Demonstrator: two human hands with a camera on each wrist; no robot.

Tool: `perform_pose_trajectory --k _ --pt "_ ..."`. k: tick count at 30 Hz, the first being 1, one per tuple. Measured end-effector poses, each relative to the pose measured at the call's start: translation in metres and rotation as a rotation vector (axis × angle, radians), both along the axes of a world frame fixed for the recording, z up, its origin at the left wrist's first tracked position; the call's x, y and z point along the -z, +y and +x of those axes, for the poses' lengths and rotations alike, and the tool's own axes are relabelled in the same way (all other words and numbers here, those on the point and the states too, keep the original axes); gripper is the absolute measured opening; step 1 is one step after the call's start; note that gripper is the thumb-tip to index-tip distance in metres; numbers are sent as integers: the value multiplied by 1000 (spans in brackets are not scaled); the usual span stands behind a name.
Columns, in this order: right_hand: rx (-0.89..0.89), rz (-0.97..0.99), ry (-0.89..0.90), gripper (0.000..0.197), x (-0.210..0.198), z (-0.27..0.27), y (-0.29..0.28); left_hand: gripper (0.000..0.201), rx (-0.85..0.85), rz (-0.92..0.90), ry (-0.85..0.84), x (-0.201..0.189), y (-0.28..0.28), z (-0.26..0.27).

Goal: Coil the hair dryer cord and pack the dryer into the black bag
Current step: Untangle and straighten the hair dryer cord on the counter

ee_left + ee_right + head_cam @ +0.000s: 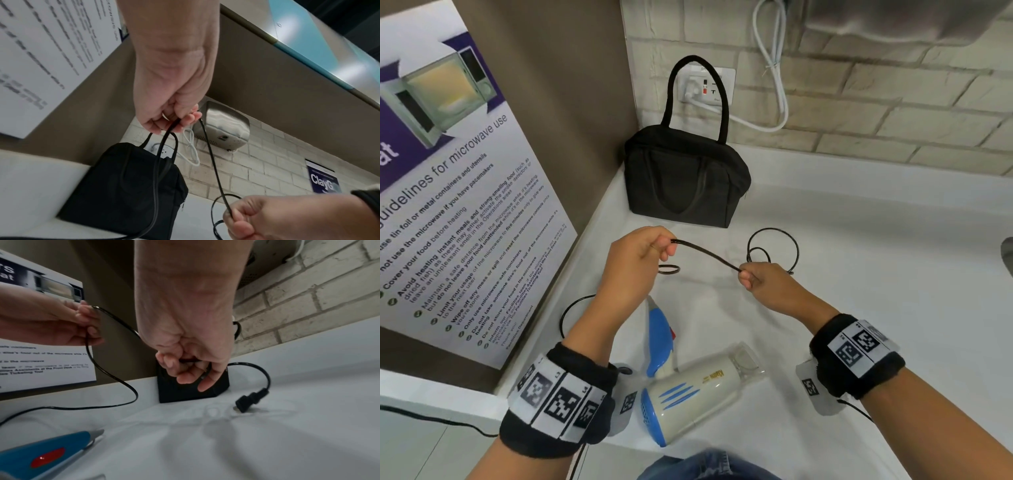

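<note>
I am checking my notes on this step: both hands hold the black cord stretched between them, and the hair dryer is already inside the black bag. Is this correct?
Not quite. The left hand and right hand do hold the cord between them, but the hair dryer is not in the black bag. The head view shows it lying on the white counter, in front of the bag.

Cream-and-blue hair dryer flat on its side, black cord partly looped, closed black bag upright beyond.
</note>
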State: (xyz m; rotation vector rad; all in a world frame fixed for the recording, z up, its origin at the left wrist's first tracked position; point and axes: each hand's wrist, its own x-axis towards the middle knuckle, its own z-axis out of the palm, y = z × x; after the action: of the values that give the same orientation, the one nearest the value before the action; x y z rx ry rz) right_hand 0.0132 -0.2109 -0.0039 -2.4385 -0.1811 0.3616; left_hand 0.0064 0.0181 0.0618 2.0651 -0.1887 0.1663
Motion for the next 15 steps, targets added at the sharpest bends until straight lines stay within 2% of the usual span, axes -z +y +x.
perform_pose_trajectory --k 3,8,15 --pt "23 -27 26 35 7 -1 -10 40 -94 -52 32 9 19 8" --pt "88 -31 33 36 9 1 -19 40 -159 2 115 31 29 11" --pt "171 -141 23 33 21 8 -26 37 -121 3 233 47 27 4"
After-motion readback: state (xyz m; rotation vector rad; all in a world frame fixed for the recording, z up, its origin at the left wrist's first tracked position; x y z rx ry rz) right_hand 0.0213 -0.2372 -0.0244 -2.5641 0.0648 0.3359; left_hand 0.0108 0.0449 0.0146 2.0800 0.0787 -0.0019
